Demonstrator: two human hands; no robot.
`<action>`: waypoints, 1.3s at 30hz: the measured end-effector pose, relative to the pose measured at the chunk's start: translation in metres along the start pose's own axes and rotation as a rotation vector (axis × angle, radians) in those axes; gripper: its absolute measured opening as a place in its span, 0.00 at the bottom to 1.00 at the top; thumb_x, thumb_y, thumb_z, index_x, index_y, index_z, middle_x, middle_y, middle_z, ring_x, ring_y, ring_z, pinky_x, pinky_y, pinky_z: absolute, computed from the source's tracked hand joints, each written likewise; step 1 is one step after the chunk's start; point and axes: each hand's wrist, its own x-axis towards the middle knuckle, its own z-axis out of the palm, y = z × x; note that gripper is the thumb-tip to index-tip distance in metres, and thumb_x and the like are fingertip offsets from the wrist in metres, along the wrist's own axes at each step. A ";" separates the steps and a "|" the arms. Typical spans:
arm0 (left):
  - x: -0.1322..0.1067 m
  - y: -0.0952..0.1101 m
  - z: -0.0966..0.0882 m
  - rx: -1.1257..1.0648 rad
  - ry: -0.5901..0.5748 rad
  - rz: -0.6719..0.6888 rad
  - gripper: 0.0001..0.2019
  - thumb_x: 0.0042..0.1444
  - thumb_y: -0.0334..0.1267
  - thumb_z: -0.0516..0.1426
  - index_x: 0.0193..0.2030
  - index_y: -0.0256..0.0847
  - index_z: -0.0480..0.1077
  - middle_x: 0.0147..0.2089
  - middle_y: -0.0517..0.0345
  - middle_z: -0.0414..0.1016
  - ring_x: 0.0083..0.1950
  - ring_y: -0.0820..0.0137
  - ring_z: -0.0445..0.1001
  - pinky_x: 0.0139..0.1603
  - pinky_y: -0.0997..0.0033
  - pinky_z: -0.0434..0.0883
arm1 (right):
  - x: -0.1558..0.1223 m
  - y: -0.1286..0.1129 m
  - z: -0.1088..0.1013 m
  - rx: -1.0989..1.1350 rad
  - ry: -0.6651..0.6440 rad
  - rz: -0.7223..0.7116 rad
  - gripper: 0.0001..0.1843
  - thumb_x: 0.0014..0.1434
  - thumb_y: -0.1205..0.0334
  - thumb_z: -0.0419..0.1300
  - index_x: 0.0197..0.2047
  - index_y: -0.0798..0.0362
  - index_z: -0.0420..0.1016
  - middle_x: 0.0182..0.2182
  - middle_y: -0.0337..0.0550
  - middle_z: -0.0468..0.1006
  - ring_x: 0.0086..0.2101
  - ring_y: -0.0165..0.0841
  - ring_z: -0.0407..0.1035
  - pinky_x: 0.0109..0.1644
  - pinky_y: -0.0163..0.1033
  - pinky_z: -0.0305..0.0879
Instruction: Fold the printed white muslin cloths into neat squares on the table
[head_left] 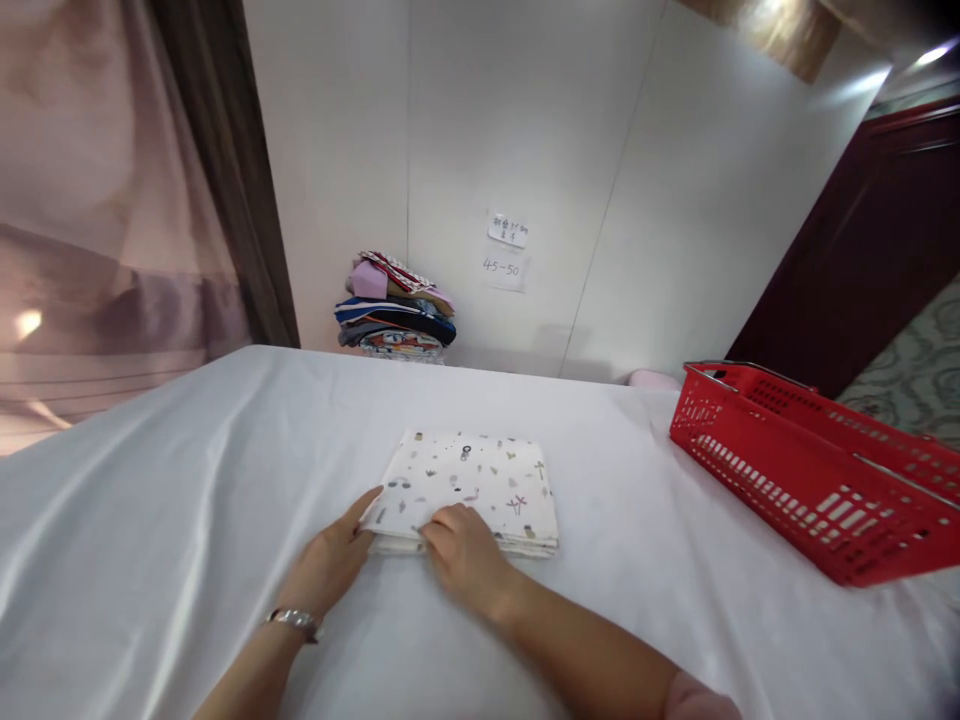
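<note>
A white cloth (469,475) with small printed figures lies folded into a flat, layered rectangle on the white-covered table. My left hand (330,560), a silver watch or bracelet at its wrist, is closed about the cloth's near left corner, with the fingers along the left side and the thumb at the front. Curled over the middle of the near edge, my right hand (463,555) pinches the cloth there. Its fingertips partly hide that edge. The cloth's right side lies flat, with its layers showing at the front.
To the right stands a red perforated plastic basket (795,470) with metal handles. Behind the table's far edge rises a stack of folded clothes (397,310) against a white wall. Two paper notes (508,230) are stuck on that wall. A pinkish curtain (97,200) hangs at the left.
</note>
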 end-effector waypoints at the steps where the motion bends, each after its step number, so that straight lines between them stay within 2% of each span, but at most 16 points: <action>1: 0.001 -0.001 0.000 -0.007 -0.009 0.009 0.24 0.52 0.36 0.46 0.57 0.51 0.57 0.37 0.61 0.75 0.34 0.67 0.74 0.35 0.72 0.67 | -0.007 0.005 -0.006 -0.004 -0.001 0.009 0.09 0.58 0.69 0.49 0.35 0.53 0.69 0.34 0.42 0.69 0.36 0.32 0.59 0.41 0.37 0.55; 5: 0.003 -0.005 0.001 -0.064 -0.055 0.001 0.23 0.51 0.37 0.46 0.54 0.51 0.63 0.47 0.60 0.73 0.37 0.67 0.75 0.38 0.71 0.70 | -0.038 0.028 -0.031 -0.026 -0.004 0.064 0.09 0.60 0.66 0.48 0.37 0.52 0.70 0.34 0.42 0.69 0.36 0.32 0.60 0.40 0.38 0.57; 8: 0.005 -0.008 0.003 -0.097 -0.082 0.005 0.22 0.51 0.38 0.45 0.53 0.49 0.65 0.50 0.59 0.71 0.39 0.68 0.74 0.41 0.71 0.70 | -0.061 0.042 -0.051 -0.049 -0.011 0.116 0.10 0.60 0.66 0.48 0.36 0.52 0.70 0.34 0.42 0.70 0.35 0.31 0.61 0.40 0.37 0.58; 11: 0.006 -0.011 0.004 -0.128 -0.094 0.034 0.21 0.51 0.37 0.46 0.52 0.47 0.67 0.50 0.57 0.71 0.42 0.67 0.74 0.43 0.72 0.69 | -0.076 0.056 -0.068 -0.036 -0.024 0.180 0.12 0.60 0.65 0.47 0.31 0.52 0.71 0.30 0.40 0.70 0.34 0.30 0.62 0.38 0.36 0.58; 13: 0.006 -0.012 0.005 -0.148 -0.085 0.030 0.21 0.52 0.37 0.46 0.52 0.47 0.67 0.50 0.57 0.71 0.43 0.66 0.73 0.44 0.73 0.69 | -0.076 0.070 -0.078 -0.012 -0.021 0.243 0.15 0.60 0.64 0.47 0.26 0.52 0.70 0.27 0.38 0.70 0.32 0.29 0.63 0.37 0.35 0.58; 16: 0.006 -0.012 0.006 -0.168 -0.080 0.005 0.20 0.53 0.37 0.46 0.52 0.48 0.67 0.51 0.57 0.70 0.44 0.66 0.73 0.44 0.72 0.69 | -0.060 0.101 -0.089 0.027 0.029 0.400 0.14 0.57 0.65 0.49 0.24 0.52 0.71 0.26 0.38 0.71 0.31 0.29 0.64 0.37 0.34 0.58; 20: 0.005 -0.011 0.007 -0.157 -0.076 0.012 0.20 0.53 0.38 0.46 0.52 0.47 0.67 0.52 0.56 0.70 0.46 0.65 0.72 0.45 0.71 0.68 | -0.025 0.151 -0.091 0.129 0.088 0.734 0.10 0.51 0.68 0.52 0.30 0.52 0.75 0.30 0.38 0.76 0.33 0.29 0.67 0.37 0.31 0.59; 25: 0.004 -0.009 0.005 -0.120 -0.068 0.002 0.20 0.53 0.38 0.45 0.51 0.48 0.67 0.50 0.57 0.71 0.43 0.64 0.73 0.45 0.68 0.68 | 0.006 0.195 -0.077 0.121 0.027 0.896 0.09 0.50 0.67 0.53 0.30 0.56 0.76 0.23 0.39 0.74 0.25 0.28 0.67 0.29 0.30 0.57; 29: 0.002 -0.005 0.003 -0.111 -0.065 0.014 0.20 0.53 0.38 0.45 0.51 0.48 0.67 0.50 0.56 0.71 0.44 0.64 0.73 0.47 0.67 0.66 | 0.019 0.210 -0.070 0.087 -0.048 0.959 0.08 0.50 0.63 0.57 0.25 0.58 0.74 0.18 0.40 0.71 0.22 0.27 0.64 0.25 0.30 0.53; 34: 0.000 -0.002 0.002 -0.105 -0.050 0.011 0.20 0.53 0.38 0.45 0.50 0.47 0.68 0.47 0.56 0.72 0.43 0.63 0.72 0.45 0.68 0.67 | 0.036 0.219 -0.070 0.026 -0.126 1.014 0.13 0.45 0.59 0.63 0.15 0.57 0.68 0.13 0.41 0.66 0.22 0.31 0.64 0.24 0.33 0.50; 39: 0.001 -0.005 0.004 -0.102 -0.064 0.009 0.20 0.54 0.38 0.44 0.51 0.48 0.67 0.45 0.56 0.73 0.44 0.63 0.72 0.44 0.67 0.67 | 0.045 0.224 -0.065 0.038 -0.100 1.077 0.12 0.41 0.63 0.66 0.17 0.57 0.67 0.13 0.40 0.65 0.22 0.31 0.64 0.23 0.33 0.50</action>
